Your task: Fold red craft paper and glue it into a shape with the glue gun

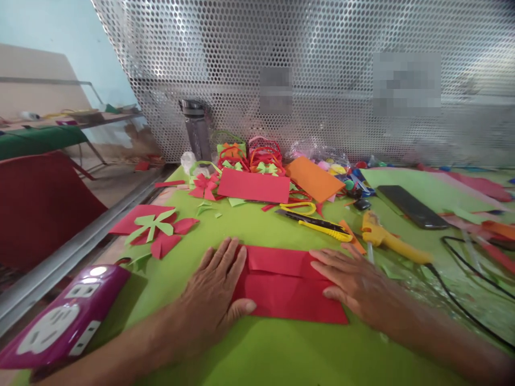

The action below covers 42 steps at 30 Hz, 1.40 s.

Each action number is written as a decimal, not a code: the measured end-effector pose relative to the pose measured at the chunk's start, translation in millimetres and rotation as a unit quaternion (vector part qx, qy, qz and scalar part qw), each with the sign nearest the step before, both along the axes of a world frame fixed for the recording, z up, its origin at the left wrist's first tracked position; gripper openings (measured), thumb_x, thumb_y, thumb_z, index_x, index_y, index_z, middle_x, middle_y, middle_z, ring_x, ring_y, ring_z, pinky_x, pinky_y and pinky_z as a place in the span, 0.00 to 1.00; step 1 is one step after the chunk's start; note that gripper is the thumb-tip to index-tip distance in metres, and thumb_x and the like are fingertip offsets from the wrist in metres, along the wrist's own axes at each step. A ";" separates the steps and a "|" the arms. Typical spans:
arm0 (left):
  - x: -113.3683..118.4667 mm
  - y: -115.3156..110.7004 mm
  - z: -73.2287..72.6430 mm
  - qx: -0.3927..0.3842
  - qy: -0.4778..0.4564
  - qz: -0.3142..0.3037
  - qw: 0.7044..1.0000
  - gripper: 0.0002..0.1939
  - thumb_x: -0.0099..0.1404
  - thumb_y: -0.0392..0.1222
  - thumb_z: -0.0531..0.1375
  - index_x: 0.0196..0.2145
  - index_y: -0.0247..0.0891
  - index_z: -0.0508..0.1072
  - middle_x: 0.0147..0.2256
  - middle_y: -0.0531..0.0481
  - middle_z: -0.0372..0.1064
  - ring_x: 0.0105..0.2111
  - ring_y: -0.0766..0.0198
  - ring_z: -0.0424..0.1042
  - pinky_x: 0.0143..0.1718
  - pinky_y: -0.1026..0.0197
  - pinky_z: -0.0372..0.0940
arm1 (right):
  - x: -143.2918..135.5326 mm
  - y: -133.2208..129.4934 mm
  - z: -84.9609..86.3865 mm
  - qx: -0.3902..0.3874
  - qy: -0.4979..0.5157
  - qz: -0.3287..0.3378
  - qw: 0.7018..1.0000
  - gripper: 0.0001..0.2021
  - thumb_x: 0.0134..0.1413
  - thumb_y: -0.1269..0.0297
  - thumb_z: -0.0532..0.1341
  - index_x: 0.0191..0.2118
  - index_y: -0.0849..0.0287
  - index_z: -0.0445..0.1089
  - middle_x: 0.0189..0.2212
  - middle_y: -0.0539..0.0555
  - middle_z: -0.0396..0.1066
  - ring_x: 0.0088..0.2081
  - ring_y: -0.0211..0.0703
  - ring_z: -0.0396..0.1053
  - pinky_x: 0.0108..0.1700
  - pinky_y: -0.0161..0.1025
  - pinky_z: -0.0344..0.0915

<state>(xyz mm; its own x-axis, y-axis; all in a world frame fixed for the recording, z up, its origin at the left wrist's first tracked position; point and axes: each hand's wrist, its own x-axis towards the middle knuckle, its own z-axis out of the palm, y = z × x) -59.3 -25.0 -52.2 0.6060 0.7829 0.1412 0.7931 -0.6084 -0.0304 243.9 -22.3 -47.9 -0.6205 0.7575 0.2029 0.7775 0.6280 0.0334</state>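
A red foam or paper sheet (pixel 295 297) lies in front of me on the green table covering (pixel 257 354), its far part folded over toward me as a flap. My left hand (pixel 219 284) rests flat on the sheet's left edge, fingers stretched forward and thumb out to the side. On the right edge, my right hand (pixel 350 281) lies with its fingers extended across the fold. Neither hand grips anything. Just beyond the sheet are a yellow-handled utility knife (pixel 322 225) and yellow-handled scissors (pixel 300 207).
At the right lie a yellow glue gun (pixel 394 244) with a black cord and a dark phone (pixel 412 206). A purple power strip (pixel 68 316) sits at the left, near red and green cut-out flowers (pixel 155 225). Behind stand small red bags (pixel 265 158), a bottle (pixel 196 128) and a perforated metal panel (pixel 241 59).
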 end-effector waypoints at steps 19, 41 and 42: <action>12.1 -0.7 -2.5 0.030 0.001 0.022 0.999 0.36 0.65 0.60 0.44 0.61 0.30 0.53 0.60 0.32 0.50 0.60 0.43 0.49 0.57 0.41 0.49 | -67.4 4.7 8.1 0.133 -0.022 0.018 0.991 0.16 0.55 0.71 0.56 0.50 0.67 0.64 0.44 0.62 0.71 0.47 0.51 0.65 0.55 0.55 0.53; 32.7 7.1 3.5 -0.060 -0.016 -0.010 0.998 0.42 0.62 0.65 0.44 0.62 0.29 0.47 0.62 0.31 0.40 0.62 0.43 0.38 0.58 0.38 0.45 | -67.9 1.6 12.4 0.176 -0.159 0.083 0.968 0.16 0.47 0.76 0.57 0.44 0.73 0.70 0.37 0.67 0.74 0.37 0.51 0.72 0.35 0.44 0.66; 32.8 6.6 3.2 -0.061 -0.012 -0.009 0.998 0.42 0.61 0.66 0.43 0.62 0.31 0.47 0.62 0.31 0.40 0.62 0.42 0.38 0.57 0.37 0.45 | -67.7 1.5 12.7 0.172 -0.166 0.086 0.967 0.17 0.47 0.76 0.57 0.45 0.73 0.70 0.38 0.68 0.74 0.37 0.52 0.72 0.35 0.44 0.66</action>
